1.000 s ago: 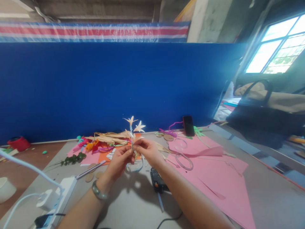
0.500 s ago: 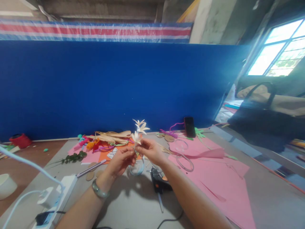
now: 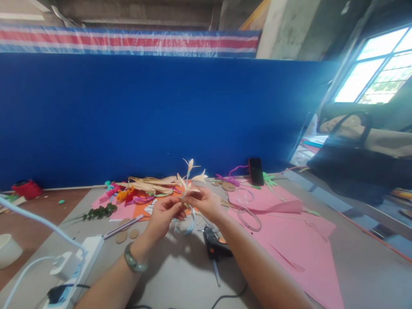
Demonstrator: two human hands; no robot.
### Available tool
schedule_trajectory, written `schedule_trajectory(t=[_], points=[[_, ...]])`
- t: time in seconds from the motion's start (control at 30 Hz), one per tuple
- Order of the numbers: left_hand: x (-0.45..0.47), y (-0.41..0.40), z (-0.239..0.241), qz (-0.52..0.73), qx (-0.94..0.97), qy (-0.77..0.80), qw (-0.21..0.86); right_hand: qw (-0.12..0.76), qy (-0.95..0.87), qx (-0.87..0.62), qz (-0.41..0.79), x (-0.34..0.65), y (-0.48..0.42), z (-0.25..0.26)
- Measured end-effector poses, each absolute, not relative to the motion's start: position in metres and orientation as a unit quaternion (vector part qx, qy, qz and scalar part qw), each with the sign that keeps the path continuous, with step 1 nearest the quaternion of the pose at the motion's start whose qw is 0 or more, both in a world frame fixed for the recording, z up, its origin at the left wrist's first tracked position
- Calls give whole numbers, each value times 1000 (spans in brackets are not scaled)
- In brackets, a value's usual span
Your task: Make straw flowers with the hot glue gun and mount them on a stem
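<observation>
My left hand (image 3: 164, 216) and my right hand (image 3: 202, 202) meet above the grey table (image 3: 180, 274), both pinched on the thin stem of a small spray of cream paper flowers (image 3: 190, 174). The flowers stick up above my fingers, leaning slightly right. A pale blue ribbon loop (image 3: 185, 226) hangs below my hands. A green bangle sits on my left wrist.
A black glue gun (image 3: 215, 248) lies just under my right forearm. Pink paper sheets (image 3: 289, 231) cover the right of the table. Dried leaves and coloured pipe cleaners (image 3: 141, 191) lie behind my hands. A phone (image 3: 255, 171) leans on the blue wall. A white power strip (image 3: 80, 262) sits at left.
The flower spray has turned in my fingers and its top has swung to the right. My hands have stayed together at nearly the same spot.
</observation>
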State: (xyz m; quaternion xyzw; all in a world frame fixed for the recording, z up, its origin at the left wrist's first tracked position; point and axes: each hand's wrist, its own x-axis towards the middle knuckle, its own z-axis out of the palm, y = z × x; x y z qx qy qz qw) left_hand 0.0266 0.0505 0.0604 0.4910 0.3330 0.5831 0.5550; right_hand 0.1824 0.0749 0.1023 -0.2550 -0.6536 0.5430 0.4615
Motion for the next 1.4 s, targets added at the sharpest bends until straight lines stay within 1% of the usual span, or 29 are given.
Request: schedule_trajectory(t=[0.13,0.27,0.57,0.77,0.93,1.17,1.4], points=[[29,45,66,597,501,352,518,490,-642,-262,529,181,75,103],[30,43,69,592,517,363,500,493,-644,-273,517,182,75,105],[28,43,65,593,540,349,485,480,-646,-281,523,184,74,107],[29,41,67,592,542,350,482,503,-645,-281,502,182,73,109],[31,39,67,601,536,360,471,499,-641,-279,512,182,74,107],[32,39,67,600,551,353,461,488,-673,-267,488,185,78,103],[30,42,68,598,542,364,465,478,-652,-265,525,184,77,103]])
